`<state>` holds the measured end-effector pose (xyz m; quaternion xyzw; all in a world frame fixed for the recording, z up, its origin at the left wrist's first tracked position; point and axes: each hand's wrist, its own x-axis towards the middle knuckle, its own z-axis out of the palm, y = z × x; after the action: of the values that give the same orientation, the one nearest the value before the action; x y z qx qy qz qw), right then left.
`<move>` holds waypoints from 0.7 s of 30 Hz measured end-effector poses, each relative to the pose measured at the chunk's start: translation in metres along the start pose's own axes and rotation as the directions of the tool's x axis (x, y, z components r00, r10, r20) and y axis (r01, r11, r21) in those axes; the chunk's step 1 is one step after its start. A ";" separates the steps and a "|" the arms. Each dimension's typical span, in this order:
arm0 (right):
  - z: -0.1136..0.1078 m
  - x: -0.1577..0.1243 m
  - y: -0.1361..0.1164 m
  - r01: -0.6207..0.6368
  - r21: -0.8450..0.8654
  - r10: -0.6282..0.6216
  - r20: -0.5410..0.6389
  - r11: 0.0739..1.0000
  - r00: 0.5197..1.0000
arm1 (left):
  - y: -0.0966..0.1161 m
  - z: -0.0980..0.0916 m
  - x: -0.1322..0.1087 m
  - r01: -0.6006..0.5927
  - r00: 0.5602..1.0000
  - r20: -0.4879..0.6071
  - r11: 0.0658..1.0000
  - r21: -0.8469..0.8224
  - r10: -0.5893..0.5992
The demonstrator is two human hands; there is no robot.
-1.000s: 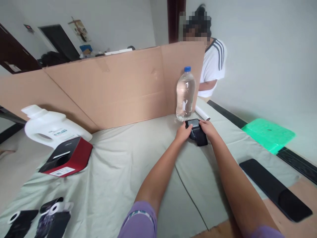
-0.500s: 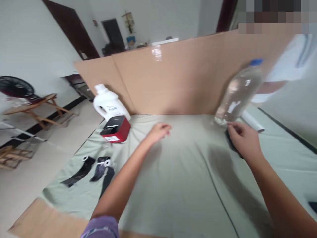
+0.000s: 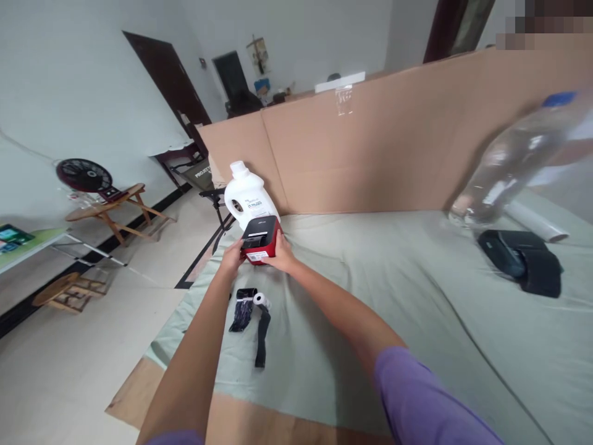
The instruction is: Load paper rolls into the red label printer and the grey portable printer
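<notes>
From the head camera, my left hand (image 3: 231, 254) and right hand (image 3: 282, 256) clasp the red label printer (image 3: 260, 238) from either side. The fingers of both are curled partly closed against its casing. How far they wrap under it I cannot tell.

The printer sits on a pale green cloth (image 3: 370, 296) that covers the work surface, near the cloth's far left corner. A white detergent jug (image 3: 249, 196) stands just behind the printer, touching it. Black ribbon strips with a small white roll (image 3: 252, 309) lie on the cloth just in front of the printer. A cardboard screen (image 3: 393, 142) runs along behind it. Well to the right of the printer are a clear water bottle (image 3: 509, 167) and a black handheld device (image 3: 523, 262).

To the left of the printer, off the surface, a black fan (image 3: 83, 175) rests on a wooden folding table (image 3: 115, 207) on a tiled floor, with a dark door (image 3: 171, 80) beyond.
</notes>
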<state>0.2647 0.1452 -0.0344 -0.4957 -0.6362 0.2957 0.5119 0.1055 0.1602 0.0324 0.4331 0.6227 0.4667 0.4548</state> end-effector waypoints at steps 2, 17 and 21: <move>0.012 0.002 0.002 -0.074 -0.011 0.073 -0.047 0.997 0.996 | -0.001 0.003 -0.005 0.010 1.000 0.023 0.997 -0.079 -0.008; -0.250 -0.205 -0.032 0.103 -0.145 -0.136 -0.234 0.984 0.963 | 0.000 0.152 -0.206 -0.069 0.817 0.561 0.989 -0.131 0.131; -0.278 -0.244 -0.024 0.049 -0.207 -0.103 -0.259 0.977 0.960 | -0.028 0.186 -0.241 -0.209 0.808 0.537 0.970 -0.126 0.244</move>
<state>0.5152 -0.1266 -0.0169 -0.5549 -0.6060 0.1406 0.5523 0.3335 -0.0423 0.0164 0.6054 0.3958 0.3926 0.5681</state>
